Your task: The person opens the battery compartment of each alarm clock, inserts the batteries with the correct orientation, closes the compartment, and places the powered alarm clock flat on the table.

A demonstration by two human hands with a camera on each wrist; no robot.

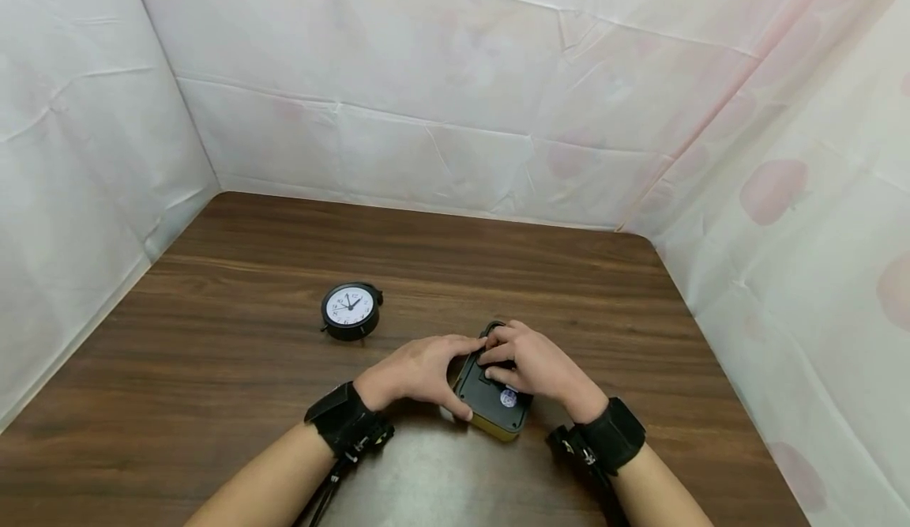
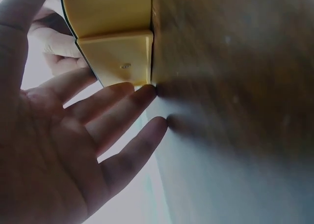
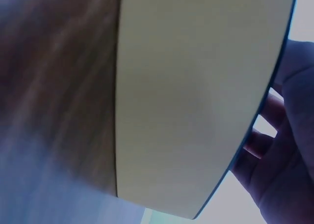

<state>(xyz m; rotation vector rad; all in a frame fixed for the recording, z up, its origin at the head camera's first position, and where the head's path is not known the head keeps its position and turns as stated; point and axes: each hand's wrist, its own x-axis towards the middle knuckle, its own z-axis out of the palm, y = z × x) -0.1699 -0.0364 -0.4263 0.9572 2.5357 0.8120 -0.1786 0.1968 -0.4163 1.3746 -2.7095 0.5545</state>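
Note:
A boxy device with a black back and yellow sides lies back-up on the table, a round pale sticker near one end. My left hand holds it along its left side, thumb at the near part and index finger at the far part. In the left wrist view its other fingers are spread close to the yellow end. My right hand is over the back, fingers bent, fingertips at a dark recess or cover in the middle. Whether they pinch something there I cannot tell. The right wrist view shows the device's broad pale-yellow side, with fingers behind its edge.
A round black alarm clock with a white dial stands left of the device, further back on the brown wood-grain table. White patterned sheeting surrounds the table's back and sides. Black straps with small cameras sit on both wrists.

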